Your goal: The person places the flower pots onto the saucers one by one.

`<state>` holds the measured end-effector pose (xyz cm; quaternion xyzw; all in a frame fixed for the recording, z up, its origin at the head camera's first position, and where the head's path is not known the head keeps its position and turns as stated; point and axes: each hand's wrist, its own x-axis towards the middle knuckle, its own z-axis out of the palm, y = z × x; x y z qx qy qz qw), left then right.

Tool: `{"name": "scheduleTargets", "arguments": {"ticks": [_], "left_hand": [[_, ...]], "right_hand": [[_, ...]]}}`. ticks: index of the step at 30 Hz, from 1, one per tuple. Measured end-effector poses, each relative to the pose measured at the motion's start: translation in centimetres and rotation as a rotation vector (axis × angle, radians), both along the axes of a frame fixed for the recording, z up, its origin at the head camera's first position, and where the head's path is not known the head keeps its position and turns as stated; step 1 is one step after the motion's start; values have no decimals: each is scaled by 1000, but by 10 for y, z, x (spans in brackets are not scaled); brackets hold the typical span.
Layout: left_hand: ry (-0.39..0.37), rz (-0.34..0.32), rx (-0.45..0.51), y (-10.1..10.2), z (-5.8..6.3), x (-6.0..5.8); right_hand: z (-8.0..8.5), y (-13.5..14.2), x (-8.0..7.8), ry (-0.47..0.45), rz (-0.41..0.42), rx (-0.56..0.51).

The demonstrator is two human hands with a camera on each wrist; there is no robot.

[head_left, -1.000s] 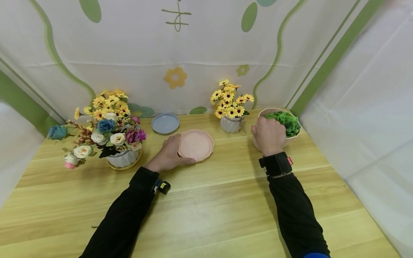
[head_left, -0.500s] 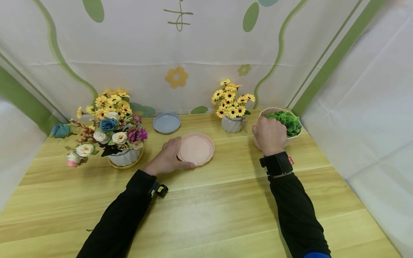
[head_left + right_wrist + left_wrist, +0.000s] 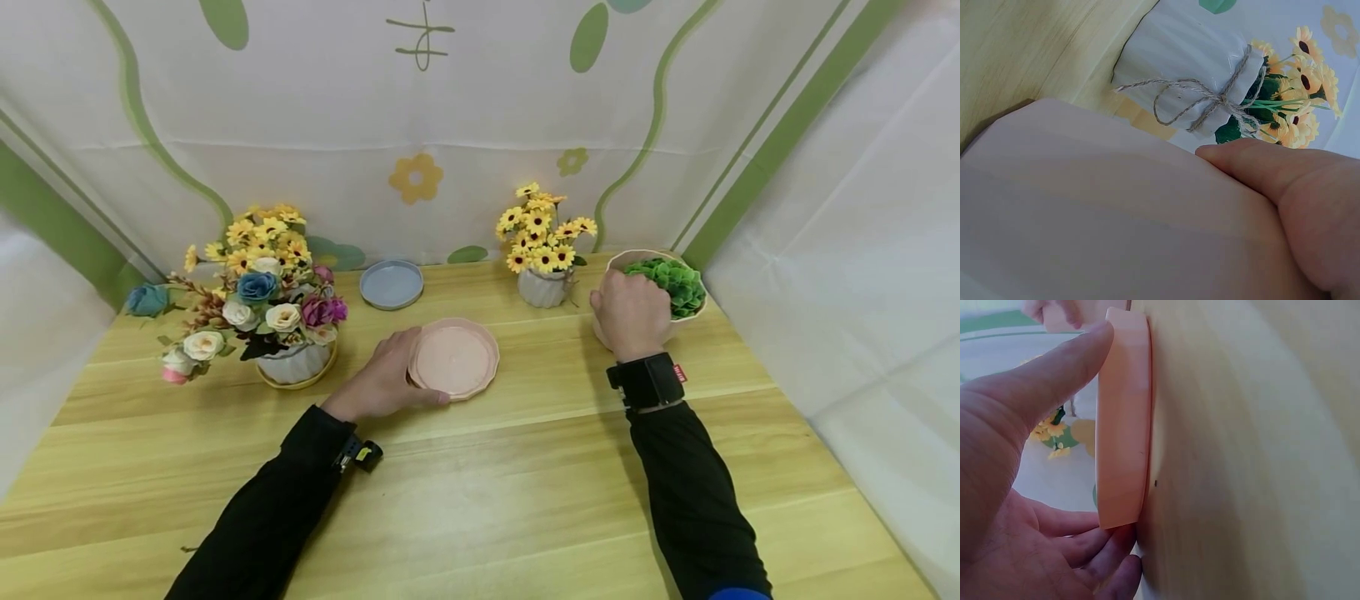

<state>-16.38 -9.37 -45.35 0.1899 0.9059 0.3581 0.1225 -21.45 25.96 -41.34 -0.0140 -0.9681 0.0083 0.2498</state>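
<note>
My left hand point(image 3: 384, 377) grips a round pink saucer point(image 3: 454, 358) with a faceted rim, thumb at its near side and fingers around its far left. The left wrist view shows the saucer's side wall point(image 3: 1124, 419) close over the wooden tabletop, between thumb and fingers. At the right, my right hand point(image 3: 632, 313) grips the near-left rim of a pale pink flowerpot point(image 3: 701, 310) with a green leafy plant point(image 3: 675, 285) inside. In the right wrist view the pot's faceted wall point(image 3: 1116, 206) fills the foreground, thumb along its edge; the other fingers are hidden there.
A white pot point(image 3: 542, 287) of yellow daisies, tied with twine, stands left of the pink pot. A grey-blue saucer point(image 3: 392, 284) lies at the back. A mixed bouquet point(image 3: 262, 304) in a white pot on a yellow saucer point(image 3: 298, 383) stands left. A printed white cloth point(image 3: 300, 100) backs the table.
My left hand has drawn the pink saucer a little toward the table's front. The right hand keeps its grip on the flowerpot rim; the whole view shifts slightly.
</note>
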Motion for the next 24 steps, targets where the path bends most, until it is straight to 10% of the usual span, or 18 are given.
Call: {"name": "scheduleTargets", "arguments": {"ticks": [24], "left_hand": [[22,-43,26,-11,0,23]], "right_hand": [[1,-2,2,2,3,8]]}}
